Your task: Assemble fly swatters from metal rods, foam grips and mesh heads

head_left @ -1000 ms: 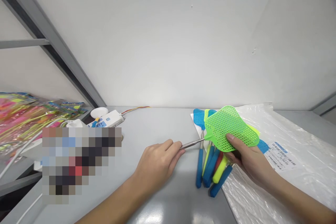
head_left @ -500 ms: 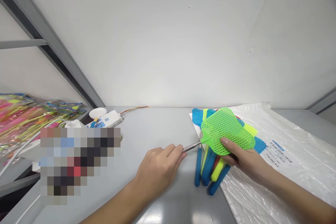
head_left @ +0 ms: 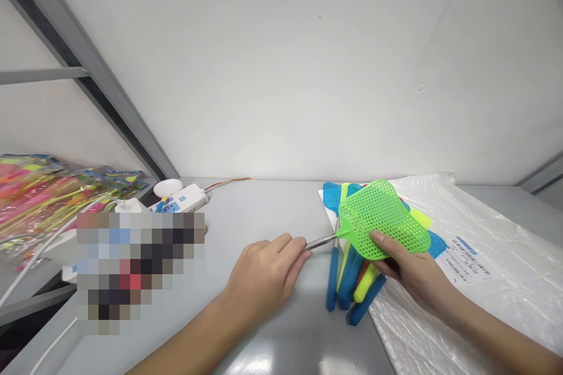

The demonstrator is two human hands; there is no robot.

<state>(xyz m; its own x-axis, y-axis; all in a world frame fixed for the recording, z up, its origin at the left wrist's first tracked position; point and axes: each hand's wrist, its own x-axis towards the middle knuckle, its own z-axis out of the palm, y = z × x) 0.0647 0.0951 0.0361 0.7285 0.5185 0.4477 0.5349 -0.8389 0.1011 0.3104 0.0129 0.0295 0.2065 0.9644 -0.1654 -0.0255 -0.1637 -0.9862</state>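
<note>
My left hand (head_left: 264, 276) grips the thin telescopic metal handle (head_left: 321, 241) of a bright green plastic fly swatter. My right hand (head_left: 407, 266) holds the swatter's mesh head (head_left: 380, 220), with the thumb lying on top of it. Just beyond the hands lies a heap of other fly swatters (head_left: 349, 278) with blue and yellow handles and blue, yellow and red parts. The green head overlaps this heap from above, hiding part of it.
The grey table (head_left: 259, 205) meets a white wall behind. A clear plastic sheet (head_left: 479, 310) with a printed label (head_left: 466, 261) lies at right. At left are a power strip (head_left: 180, 198), a white cable and colourful packaged goods (head_left: 44, 199). A pixelated patch (head_left: 141, 272) hides part of the table.
The green swatter has shifted slightly left and down since a second ago. Both hands keep their hold on it, and the heap has not visibly moved.
</note>
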